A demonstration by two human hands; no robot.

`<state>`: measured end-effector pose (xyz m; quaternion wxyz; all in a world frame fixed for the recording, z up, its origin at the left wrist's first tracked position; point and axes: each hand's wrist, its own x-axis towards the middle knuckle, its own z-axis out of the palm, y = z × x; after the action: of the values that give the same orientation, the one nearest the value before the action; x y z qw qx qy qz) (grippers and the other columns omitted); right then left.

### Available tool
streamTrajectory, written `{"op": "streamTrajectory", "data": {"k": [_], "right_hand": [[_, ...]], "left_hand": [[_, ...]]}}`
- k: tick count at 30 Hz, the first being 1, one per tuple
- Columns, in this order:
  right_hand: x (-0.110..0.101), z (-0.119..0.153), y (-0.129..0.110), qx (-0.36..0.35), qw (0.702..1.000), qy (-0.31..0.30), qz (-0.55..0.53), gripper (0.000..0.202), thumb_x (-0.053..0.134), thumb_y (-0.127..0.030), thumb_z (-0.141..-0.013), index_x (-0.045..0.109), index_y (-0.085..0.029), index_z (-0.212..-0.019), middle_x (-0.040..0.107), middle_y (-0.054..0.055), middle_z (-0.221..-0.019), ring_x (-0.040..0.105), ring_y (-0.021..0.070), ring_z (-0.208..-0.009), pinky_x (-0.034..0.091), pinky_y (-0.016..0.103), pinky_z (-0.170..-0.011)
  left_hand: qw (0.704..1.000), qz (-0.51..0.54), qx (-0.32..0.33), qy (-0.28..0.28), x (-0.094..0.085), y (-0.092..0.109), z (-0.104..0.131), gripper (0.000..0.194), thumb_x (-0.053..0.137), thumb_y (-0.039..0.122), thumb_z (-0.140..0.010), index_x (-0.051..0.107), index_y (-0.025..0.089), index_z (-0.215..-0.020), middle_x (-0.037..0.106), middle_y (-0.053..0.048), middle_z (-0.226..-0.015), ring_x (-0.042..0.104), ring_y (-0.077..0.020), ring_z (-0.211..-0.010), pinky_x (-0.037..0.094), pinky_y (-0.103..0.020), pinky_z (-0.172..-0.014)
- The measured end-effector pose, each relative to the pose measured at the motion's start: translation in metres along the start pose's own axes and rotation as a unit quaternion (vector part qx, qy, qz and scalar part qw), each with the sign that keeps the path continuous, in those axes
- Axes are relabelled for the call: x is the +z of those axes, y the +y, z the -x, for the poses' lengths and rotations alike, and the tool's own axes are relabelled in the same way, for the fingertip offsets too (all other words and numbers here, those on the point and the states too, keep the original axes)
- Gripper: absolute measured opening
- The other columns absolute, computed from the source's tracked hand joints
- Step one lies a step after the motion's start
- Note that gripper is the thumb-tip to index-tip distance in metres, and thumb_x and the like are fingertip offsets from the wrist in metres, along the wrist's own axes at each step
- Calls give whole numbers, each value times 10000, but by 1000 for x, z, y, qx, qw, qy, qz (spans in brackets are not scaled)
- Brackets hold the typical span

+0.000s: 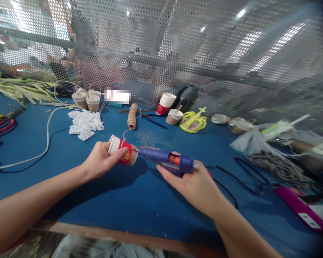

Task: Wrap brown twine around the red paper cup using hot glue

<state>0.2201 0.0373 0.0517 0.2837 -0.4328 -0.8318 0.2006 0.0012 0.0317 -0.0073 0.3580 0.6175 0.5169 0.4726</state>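
My left hand (103, 159) grips a red and white paper cup (126, 154), tipped on its side with its white rim to the left. Brown twine is wound around the cup's right end, and a strand runs up toward the twine roll (132, 116) behind it. A blue hot glue gun (167, 160) is held in my right hand (195, 186), its nozzle at the twine-wrapped end of the cup. Whether nozzle and twine touch, I cannot tell. The fingers around the glue gun's handle are partly hidden.
Pliers (157, 121), stacked paper cups (165, 104), a yellow crown-shaped piece (193, 121) and crumpled white cloth (85, 123) lie behind my hands. A black cord (228, 191) trails at right near a purple power strip (303, 208). A perforated metal screen (150, 53) closes off the back.
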Motion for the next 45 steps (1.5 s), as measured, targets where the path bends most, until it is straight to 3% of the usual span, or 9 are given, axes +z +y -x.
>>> {"op": "streamTrajectory", "data": {"k": [6,15,20,23,34,39,45], "right_hand": [[3,2,0,1,1000,-21,12,108,553,-227,-760,564,-184,-661,578,-4,-589,525,119,-529,454,221,-520],[10,7,1,-13,999,-40,6,73,553,-222,-785,553,-188,-720,600,-20,-663,553,117,-594,453,211,-590],[10,7,-1,-6,998,-61,16,66,545,-227,-790,576,-182,-753,640,5,-758,585,140,-685,461,232,-646],[10,7,-2,2,998,-62,24,76,547,-224,-783,593,-178,-742,630,1,-701,573,136,-640,460,238,-625],[2,1,-4,20,999,-17,-31,105,549,-234,-740,626,-182,-693,620,22,-593,572,155,-551,492,266,-536],[0,1,-2,24,1000,-3,-20,142,535,-242,-743,603,-176,-638,564,-2,-525,508,122,-475,461,240,-478],[1,1,2,31,998,0,-50,109,545,-242,-743,588,-173,-671,599,-4,-577,532,115,-497,478,231,-537]], "left_hand": [[993,96,-75,7,2,4,-3,347,583,427,-717,667,90,-722,655,-50,-649,552,-141,-578,434,-233,-549],[979,148,-134,43,1,3,-8,305,629,395,-675,644,90,-685,629,-28,-571,523,-110,-497,384,-212,-479],[977,155,-141,47,1,1,-8,285,622,386,-683,630,101,-666,606,-9,-544,495,-92,-476,360,-203,-467],[977,158,-139,44,1,0,-8,292,615,397,-688,628,107,-665,606,-8,-546,500,-97,-481,368,-207,-475],[992,103,-71,26,2,9,-3,296,597,385,-700,653,94,-688,637,-43,-599,525,-129,-537,409,-230,-511],[998,49,-19,35,2,9,2,277,571,361,-721,615,105,-624,514,14,-506,397,-83,-471,326,-197,-439],[998,-16,53,17,1,9,5,315,528,326,-756,490,141,-503,344,50,-448,261,-62,-440,236,-192,-390]]}}
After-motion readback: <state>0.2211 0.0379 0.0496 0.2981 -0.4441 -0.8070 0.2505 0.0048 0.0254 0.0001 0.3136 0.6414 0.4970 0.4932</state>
